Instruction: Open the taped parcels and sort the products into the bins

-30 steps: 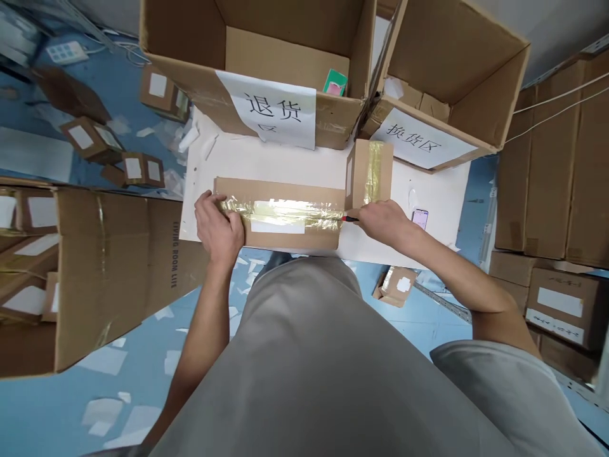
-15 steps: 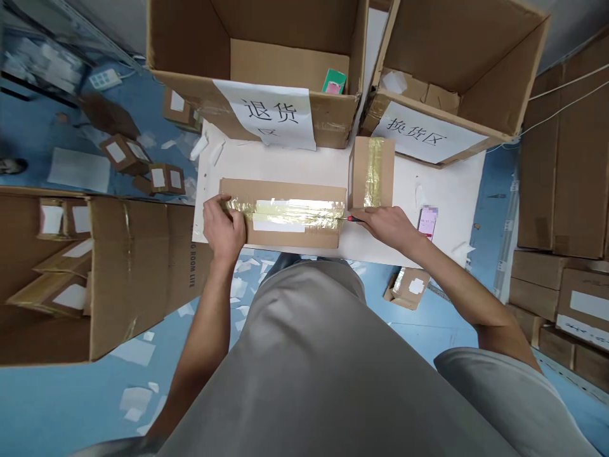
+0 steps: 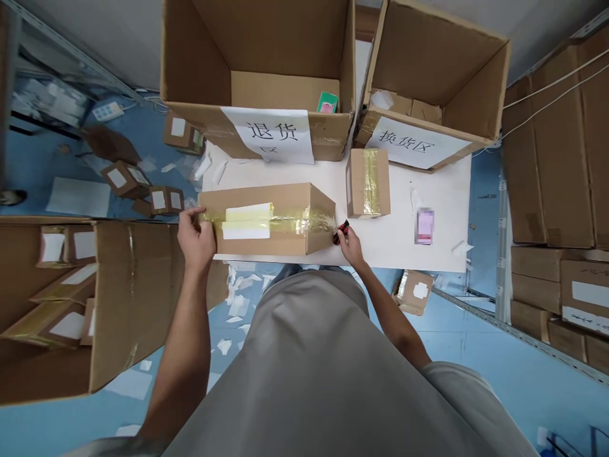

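A long cardboard box (image 3: 290,240) lies on the white table in front of me, with shiny tape along its middle and a white label on top. My left hand (image 3: 196,238) grips its left end, thumb on the near side and fingers over the edge. In my right hand (image 3: 351,244) is a small red-and-black box cutter (image 3: 340,232), held close against the taped right end of the box. The cutter's blade is hard to make out. A smaller taped box (image 3: 368,183) stands just beyond my right hand.
Two large open cartons with paper signs (image 3: 269,134) stand at the table's back. A phone-like pink item (image 3: 424,226) lies at the right. To the left is an open carton (image 3: 137,285) holding several parcels. Stacked boxes (image 3: 561,171) line the right side.
The long box has shifted left and turned so its right end faces more into view. My right hand has moved down and left with the cutter; my left hand went left with the box.
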`<state>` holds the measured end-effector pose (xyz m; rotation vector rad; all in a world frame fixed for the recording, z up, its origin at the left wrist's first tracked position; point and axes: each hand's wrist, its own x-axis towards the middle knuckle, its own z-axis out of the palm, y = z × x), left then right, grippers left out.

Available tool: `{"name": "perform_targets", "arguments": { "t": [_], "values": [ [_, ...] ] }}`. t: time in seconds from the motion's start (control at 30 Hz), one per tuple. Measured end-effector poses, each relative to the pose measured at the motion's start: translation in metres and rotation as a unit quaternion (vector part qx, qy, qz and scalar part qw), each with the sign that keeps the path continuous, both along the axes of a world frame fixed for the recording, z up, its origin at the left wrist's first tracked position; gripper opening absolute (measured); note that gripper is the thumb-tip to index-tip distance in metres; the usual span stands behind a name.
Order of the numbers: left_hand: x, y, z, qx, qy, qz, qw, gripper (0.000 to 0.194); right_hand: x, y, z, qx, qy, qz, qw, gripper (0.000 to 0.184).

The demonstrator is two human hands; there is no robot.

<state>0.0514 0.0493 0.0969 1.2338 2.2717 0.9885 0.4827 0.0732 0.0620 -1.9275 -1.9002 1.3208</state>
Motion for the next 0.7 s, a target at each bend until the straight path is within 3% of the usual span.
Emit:
{"name": "perform_targets", "arguments": {
  "t": [0.17,0.33,0.43,0.53,0.6,0.7],
  "values": [
    [-0.046,0.002,-0.012,0.012,-0.037,0.023,0.999,0.023,-0.037,-0.002,-0.004,-0.004,0.142,-0.206,0.968,0.059],
    [-0.056,0.004,-0.027,0.012,-0.042,0.031,0.999,0.023,-0.063,0.003,0.022,0.07,0.142,-0.279,0.947,0.073],
    [-0.036,0.009,-0.045,-0.006,-0.074,0.015,0.997,0.026,-0.058,0.007,0.053,0.138,0.096,-0.289,0.943,0.077],
    [0.003,0.014,-0.063,-0.072,-0.123,-0.028,0.989,0.028,-0.049,0.007,0.09,0.209,0.002,-0.255,0.944,0.078],
    [0.029,0.016,-0.072,-0.148,-0.148,-0.11,0.972,0.03,-0.049,0.006,0.11,0.251,-0.073,-0.22,0.94,0.075],
    [0.049,0.018,-0.079,-0.167,-0.182,-0.212,0.946,0.035,-0.057,0.001,0.125,0.28,-0.172,-0.157,0.931,0.067]
  ]
}}
